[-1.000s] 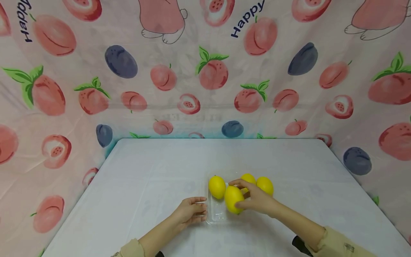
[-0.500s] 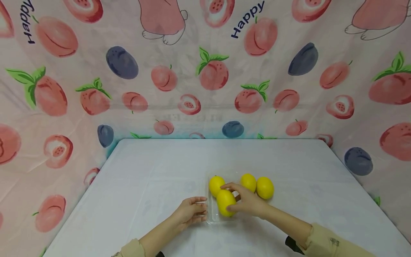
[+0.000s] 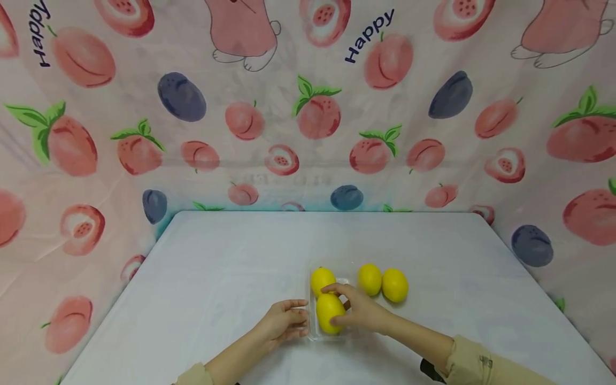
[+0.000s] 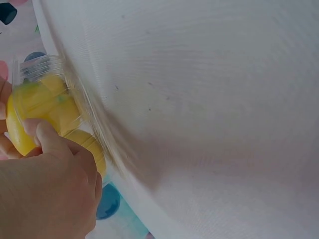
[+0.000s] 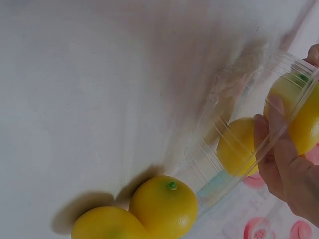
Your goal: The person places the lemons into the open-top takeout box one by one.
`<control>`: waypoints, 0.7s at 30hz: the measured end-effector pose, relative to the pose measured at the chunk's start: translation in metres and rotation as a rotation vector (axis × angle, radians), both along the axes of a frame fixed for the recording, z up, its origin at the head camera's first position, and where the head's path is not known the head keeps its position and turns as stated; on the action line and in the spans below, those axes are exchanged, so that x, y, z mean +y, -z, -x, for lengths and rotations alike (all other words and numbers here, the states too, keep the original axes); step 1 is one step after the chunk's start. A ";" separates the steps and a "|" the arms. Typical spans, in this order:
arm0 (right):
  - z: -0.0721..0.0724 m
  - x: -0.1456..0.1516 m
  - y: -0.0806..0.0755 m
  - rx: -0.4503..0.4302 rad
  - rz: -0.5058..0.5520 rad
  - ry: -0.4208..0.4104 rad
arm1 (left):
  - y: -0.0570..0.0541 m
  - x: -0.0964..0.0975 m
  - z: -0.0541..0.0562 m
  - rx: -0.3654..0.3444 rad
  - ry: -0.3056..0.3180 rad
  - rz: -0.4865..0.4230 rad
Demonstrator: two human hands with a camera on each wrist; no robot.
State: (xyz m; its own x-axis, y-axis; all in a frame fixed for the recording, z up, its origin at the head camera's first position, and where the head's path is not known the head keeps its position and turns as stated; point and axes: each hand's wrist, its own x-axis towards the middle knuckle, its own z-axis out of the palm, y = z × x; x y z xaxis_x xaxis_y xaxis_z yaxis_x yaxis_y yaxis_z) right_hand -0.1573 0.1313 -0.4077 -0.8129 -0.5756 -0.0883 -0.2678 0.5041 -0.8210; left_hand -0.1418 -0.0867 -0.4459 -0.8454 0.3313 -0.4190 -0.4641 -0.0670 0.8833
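Note:
A lemon (image 3: 330,314) is gripped between the thumb and fingers of my right hand (image 3: 363,311), low inside a clear plastic container (image 3: 315,336). Just behind it another lemon (image 3: 322,282) sits in the container. My left hand (image 3: 284,322) rests its fingers against the container's left wall. The left wrist view has the left hand (image 4: 55,164) beside the ribbed clear wall, with yellow fruit showing through. Through the container's side, the right wrist view shows the right hand (image 5: 286,164) on the held lemon (image 5: 305,124). Whether that lemon touches the container's bottom, I cannot tell.
Two lemons lie side by side on the white table (image 3: 231,256), right of the container: one nearer it (image 3: 370,279) and one farther right (image 3: 395,285). A fruit-print cloth (image 3: 269,182) hangs behind the table and along its sides.
My right hand has carried the held lemon left and toward me, to the front left of the container. The left hand has stayed at the container's wall.

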 end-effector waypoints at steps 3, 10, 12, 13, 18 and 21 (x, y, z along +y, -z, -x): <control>0.000 -0.002 0.002 0.009 -0.016 0.004 | 0.000 0.000 0.000 0.000 -0.005 0.003; 0.001 -0.009 0.008 0.071 -0.057 -0.023 | 0.000 0.000 0.000 -0.004 -0.016 0.012; 0.001 -0.011 0.009 0.088 -0.068 -0.035 | 0.001 -0.001 0.000 -0.003 -0.015 0.017; 0.001 -0.011 0.009 0.092 -0.070 -0.040 | 0.001 -0.001 0.001 -0.001 -0.012 0.020; 0.000 -0.012 0.010 0.076 -0.067 -0.044 | 0.002 -0.001 0.001 -0.007 -0.005 0.031; -0.001 -0.012 0.011 0.060 -0.065 -0.034 | 0.001 0.000 0.001 -0.013 -0.008 0.035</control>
